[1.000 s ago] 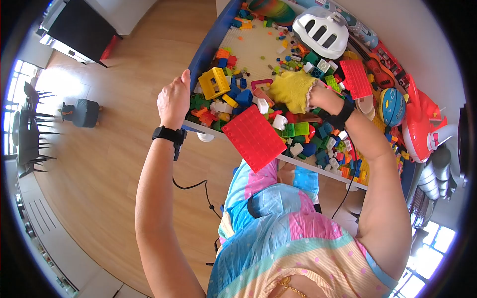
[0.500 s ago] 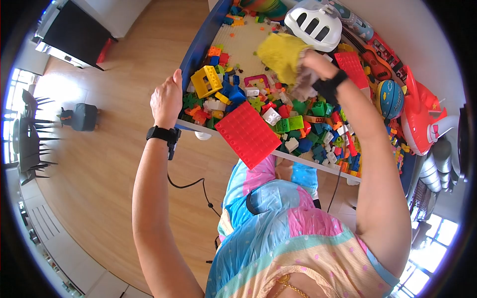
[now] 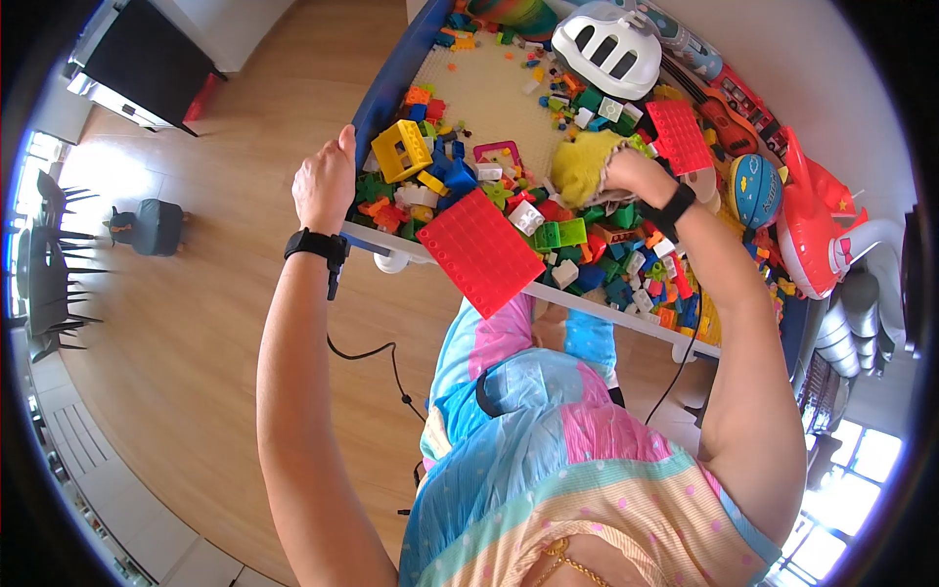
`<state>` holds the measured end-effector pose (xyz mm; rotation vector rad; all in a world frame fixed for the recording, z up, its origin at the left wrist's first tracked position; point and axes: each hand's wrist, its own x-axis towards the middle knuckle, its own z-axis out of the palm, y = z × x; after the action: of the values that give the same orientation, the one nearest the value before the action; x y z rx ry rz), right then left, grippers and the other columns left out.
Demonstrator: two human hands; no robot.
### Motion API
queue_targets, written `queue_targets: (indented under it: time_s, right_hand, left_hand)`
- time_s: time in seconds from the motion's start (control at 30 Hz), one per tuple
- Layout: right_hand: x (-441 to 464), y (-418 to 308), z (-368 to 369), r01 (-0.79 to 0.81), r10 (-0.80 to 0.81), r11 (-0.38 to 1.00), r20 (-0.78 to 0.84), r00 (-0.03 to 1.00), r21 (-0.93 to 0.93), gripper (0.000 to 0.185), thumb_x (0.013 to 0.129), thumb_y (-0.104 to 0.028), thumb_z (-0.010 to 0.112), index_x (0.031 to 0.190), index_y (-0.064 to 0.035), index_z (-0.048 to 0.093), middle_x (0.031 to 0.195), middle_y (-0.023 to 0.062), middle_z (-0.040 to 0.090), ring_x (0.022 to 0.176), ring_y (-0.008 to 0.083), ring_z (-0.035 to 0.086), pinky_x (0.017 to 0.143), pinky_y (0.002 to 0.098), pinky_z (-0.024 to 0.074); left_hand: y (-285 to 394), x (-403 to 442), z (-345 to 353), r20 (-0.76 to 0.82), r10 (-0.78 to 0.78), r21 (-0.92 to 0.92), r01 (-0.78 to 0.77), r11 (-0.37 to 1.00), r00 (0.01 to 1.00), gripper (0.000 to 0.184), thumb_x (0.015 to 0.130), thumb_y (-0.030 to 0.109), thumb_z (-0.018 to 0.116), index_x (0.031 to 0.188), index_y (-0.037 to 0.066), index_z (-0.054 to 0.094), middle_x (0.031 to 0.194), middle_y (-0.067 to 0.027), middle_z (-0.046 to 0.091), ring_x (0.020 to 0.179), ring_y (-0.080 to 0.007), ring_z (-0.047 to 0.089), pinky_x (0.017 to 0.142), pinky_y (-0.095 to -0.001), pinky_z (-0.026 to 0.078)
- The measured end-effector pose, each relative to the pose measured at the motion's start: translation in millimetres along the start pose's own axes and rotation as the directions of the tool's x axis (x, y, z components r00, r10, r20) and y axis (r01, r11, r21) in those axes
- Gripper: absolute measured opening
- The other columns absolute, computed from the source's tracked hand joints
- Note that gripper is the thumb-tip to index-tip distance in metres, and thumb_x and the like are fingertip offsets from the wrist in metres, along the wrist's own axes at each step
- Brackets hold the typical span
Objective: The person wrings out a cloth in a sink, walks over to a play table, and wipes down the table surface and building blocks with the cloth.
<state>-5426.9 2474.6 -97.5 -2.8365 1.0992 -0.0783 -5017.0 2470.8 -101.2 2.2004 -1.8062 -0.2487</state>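
Note:
A crumpled yellow cloth (image 3: 581, 168) is bunched in my right hand (image 3: 631, 174), which is closed on it over the toy bricks. The cloth lies at the edge of a bare beige part of the play table (image 3: 494, 93). My left hand (image 3: 325, 184) grips the table's blue side rim at the near left corner, its fingers mostly hidden. A large red brick plate (image 3: 481, 252) overhangs the front edge. Beside it are a yellow window-frame brick (image 3: 401, 152), a white brick (image 3: 526, 217) and green bricks (image 3: 559, 234).
Toward the back are a white helmet (image 3: 606, 54), a second red plate (image 3: 680, 137) and a small guitar (image 3: 724, 112). A blue ball (image 3: 756, 191) and a red inflatable toy (image 3: 810, 235) stand at the right. A black cable (image 3: 393, 367) hangs below the table.
My right hand has moved the yellow cloth right and toward me, uncovering more beige surface and small bricks behind it. My left hand stays on the rim. The view has shifted slightly.

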Motion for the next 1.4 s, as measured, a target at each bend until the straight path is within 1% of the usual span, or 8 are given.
queue_targets:
  time_s: [0.1,0.13,0.3,0.47,0.67,1.13,1.27,1.4]
  right_hand:
    - [-22.2,-13.5,-20.3,-0.215,0.215,0.976,0.317,0.924,-0.035,0.04,0.08,-0.032,0.058,0.112,-0.0082,0.059,0.109,0.0148,0.06,0.097,0.0314,0.059,0.085,0.0397,0.0465]
    - [-29.8,-7.6,-13.8,-0.122,0.101,0.989,0.213,0.972,0.085,0.043,0.083,-0.031,0.057,0.119,-0.0071,0.055,0.122,0.0151,0.054,0.112,0.0305,0.051,0.096,0.0369,0.0396]
    - [-89.9,38.9,-20.4,-0.337,0.337,0.937,-0.017,0.942,-0.089,0.038,0.089,-0.027,0.049,0.12,-0.006,0.052,0.122,0.0132,0.054,0.112,0.0267,0.052,0.094,0.0373,0.042]
    - [-137.8,79.3,-67.6,-0.606,0.606,0.795,-0.047,0.794,0.023,0.034,0.086,-0.026,0.052,0.113,-0.0056,0.053,0.116,0.0135,0.055,0.106,0.0275,0.053,0.089,0.0376,0.0429]
    - [-153.4,84.9,-85.9,-0.698,0.707,0.704,-0.038,0.706,0.131,0.029,0.082,-0.024,0.054,0.105,-0.0051,0.055,0.108,0.0138,0.057,0.097,0.0286,0.053,0.083,0.0378,0.0439]
    - [-49.3,67.5,-80.5,-0.513,0.517,0.827,0.048,0.855,0.232,0.02,0.074,-0.02,0.061,0.086,-0.004,0.059,0.09,0.0146,0.059,0.078,0.031,0.055,0.069,0.0385,0.0463]
    - [5.3,35.8,-62.8,-0.295,0.315,0.892,-0.002,0.949,0.343,0.017,0.072,-0.018,0.063,0.081,-0.0036,0.061,0.085,0.0148,0.06,0.073,0.0317,0.056,0.065,0.0387,0.047]
    - [74.3,2.2,-12.6,0.089,-0.026,0.92,-0.168,0.985,0.381,0.015,0.069,-0.017,0.064,0.075,-0.0033,0.062,0.079,0.015,0.061,0.067,0.0323,0.056,0.061,0.0389,0.0476]
  left_hand:
    - [3.5,-1.9,-1.2,-0.003,-0.004,-0.004,0.004,1.0,1.0,0.064,0.096,0.051,0.022,0.091,0.005,0.066,0.086,-0.024,0.065,0.085,-0.0402,0.062,0.078,-0.0481,0.049]
    - [2.9,-1.2,-1.2,-0.003,0.002,-0.005,-0.002,1.0,1.0,0.064,0.096,0.05,0.022,0.091,0.005,0.066,0.086,-0.0238,0.065,0.085,-0.0402,0.062,0.078,-0.0481,0.049]
    - [-0.2,2.0,1.0,0.007,0.011,0.021,-0.012,1.0,1.0,0.064,0.096,0.05,0.021,0.092,0.005,0.066,0.087,-0.0232,0.065,0.086,-0.0402,0.062,0.077,-0.0483,0.049]
    - [-2.9,3.1,3.1,-0.02,0.034,0.003,-0.033,0.999,0.999,0.064,0.096,0.051,0.021,0.09,0.005,0.066,0.086,-0.0232,0.065,0.085,-0.0404,0.062,0.077,-0.0485,0.049]
    - [2.1,3.2,-0.2,-0.008,0.029,0.008,-0.029,1.0,1.0,0.064,0.096,0.05,0.021,0.092,0.005,0.066,0.087,-0.0234,0.065,0.085,-0.0408,0.062,0.078,-0.0485,0.048]
    - [2.0,-1.9,-3.8,0.015,-0.013,-0.01,0.013,1.0,1.0,0.063,0.096,0.05,0.022,0.091,0.005,0.066,0.087,-0.023,0.065,0.086,-0.0402,0.062,0.078,-0.0481,0.049]
    - [3.7,0.8,-2.0,0.01,-0.012,-0.013,0.012,1.0,1.0,0.063,0.095,0.05,0.022,0.09,0.005,0.066,0.086,-0.0228,0.065,0.085,-0.0399,0.062,0.077,-0.0481,0.049]
    - [5.0,-0.7,-3.0,0.002,-0.02,0.014,0.02,1.0,1.0,0.063,0.095,0.051,0.022,0.09,0.005,0.066,0.086,-0.0229,0.065,0.085,-0.0397,0.062,0.077,-0.0481,0.049]
